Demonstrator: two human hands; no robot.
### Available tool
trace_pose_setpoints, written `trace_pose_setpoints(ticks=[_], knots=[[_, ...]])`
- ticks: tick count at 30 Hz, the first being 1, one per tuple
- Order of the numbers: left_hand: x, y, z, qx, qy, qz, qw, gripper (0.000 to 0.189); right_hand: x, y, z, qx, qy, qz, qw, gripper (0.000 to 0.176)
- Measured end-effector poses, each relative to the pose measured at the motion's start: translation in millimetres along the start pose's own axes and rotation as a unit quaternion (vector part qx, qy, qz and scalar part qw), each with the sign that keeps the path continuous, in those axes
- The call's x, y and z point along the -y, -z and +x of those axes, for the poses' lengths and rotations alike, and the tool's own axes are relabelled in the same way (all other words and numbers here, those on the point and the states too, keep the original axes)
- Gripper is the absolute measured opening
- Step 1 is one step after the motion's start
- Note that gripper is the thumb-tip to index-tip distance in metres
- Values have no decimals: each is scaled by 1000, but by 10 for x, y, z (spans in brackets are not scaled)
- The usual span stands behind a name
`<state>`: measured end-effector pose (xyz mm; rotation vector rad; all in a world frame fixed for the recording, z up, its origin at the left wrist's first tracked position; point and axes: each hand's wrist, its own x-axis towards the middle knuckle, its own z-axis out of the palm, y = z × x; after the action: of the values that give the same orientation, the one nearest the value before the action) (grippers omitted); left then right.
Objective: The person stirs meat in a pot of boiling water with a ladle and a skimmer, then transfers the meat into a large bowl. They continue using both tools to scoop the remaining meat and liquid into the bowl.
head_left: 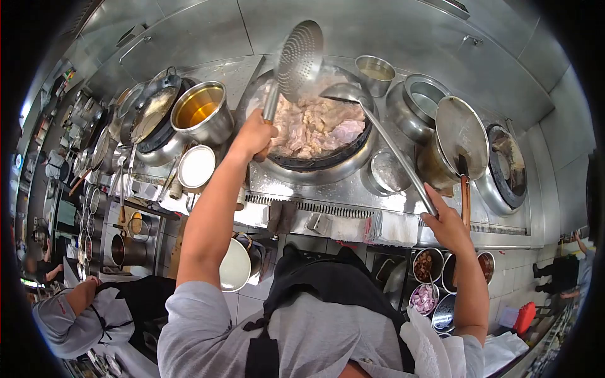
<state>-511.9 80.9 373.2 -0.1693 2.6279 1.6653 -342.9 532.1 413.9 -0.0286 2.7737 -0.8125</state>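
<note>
A large wok (302, 165) on the burner in front of me holds a heap of pale meat pieces (315, 126), with some steam over it. My left hand (255, 133) is closed around the wooden handle of a perforated skimmer (302, 60), whose round head is raised above the wok's back left side. The long metal handle of a ladle (398, 153) runs through the closed fingers of my right hand (446, 220). Its bowl overlaps the back right of the meat in this view, lower than the skimmer.
Left of the wok stand a pot of amber liquid (201, 108), a white-topped container (196, 166) and another wok (153, 116). To the right are a metal bowl (389, 170), a lidded-looking pot (419, 94) and a wide strainer (463, 135). A co-worker (82, 315) stands at far left.
</note>
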Motion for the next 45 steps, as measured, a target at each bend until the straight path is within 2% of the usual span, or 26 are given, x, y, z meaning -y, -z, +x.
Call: trace_pose_setpoints(ticks=[1,2,5,6,10,12,14,17,19,21,22,25,26,29,33,36,38,41,43,44,45], knots=[[-11,54,-103,-23,-14,6,1000,46,33,-23,-1,-11,7,-8,1000,70],[-15,125,-223,-33,-22,5,999,51,97,1,-64,-20,-2,0,1000,68],[-12,359,-591,-61,-57,12,996,64,-58,96,-295,-63,50,24,996,67],[-4,424,-711,-64,-50,18,997,64,-49,178,-405,-90,87,-28,992,68],[-61,586,-1102,-59,-7,21,998,64,-48,376,-545,-10,12,-88,996,70],[-25,564,-1238,-54,48,11,997,65,-122,195,-405,13,29,-147,989,72],[58,485,-1327,-58,58,22,996,66,-196,-22,-251,34,45,-188,981,76],[323,456,-1342,-64,43,26,997,67,-60,-143,-148,69,3,-119,990,75],[51,388,-1469,-54,92,-37,994,68,-202,-338,-64,66,22,-38,997,75],[152,410,-1453,-45,103,-57,992,70,-243,-516,-2,68,15,6,998,74],[180,418,-1450,-39,108,-65,991,70,-272,-615,18,50,46,39,997,74],[129,385,-1511,-56,97,-108,988,70,-333,-859,61,37,49,108,992,71],[107,381,-1524,-59,93,-112,988,69,-463,-996,81,-31,135,98,986,70],[107,388,-1618,-74,86,-105,988,68,-149,-780,-93,28,11,146,989,70],[100,418,-1618,-100,78,-43,991,65,-206,-452,-321,-8,103,89,991,69],[140,440,-1634,-113,79,-31,990,62,-47,-27,-574,65,68,66,993,68],[195,444,-1658,-122,77,-20,989,63,-26,116,-637,99,83,34,991,68],[206,440,-1689,-129,69,-9,989,64,-70,59,-520,135,96,-25,986,70],[213,443,-1705,-130,78,-10,988,64,50,-84,-346,165,47,-47,984,71],[225,450,-1718,-129,77,-11,989,64,-10,-219,-250,150,85,-25,985,72],[234,456,-1724,-127,76,-13,989,64,4,-294,-179,162,76,-14,984,72]])
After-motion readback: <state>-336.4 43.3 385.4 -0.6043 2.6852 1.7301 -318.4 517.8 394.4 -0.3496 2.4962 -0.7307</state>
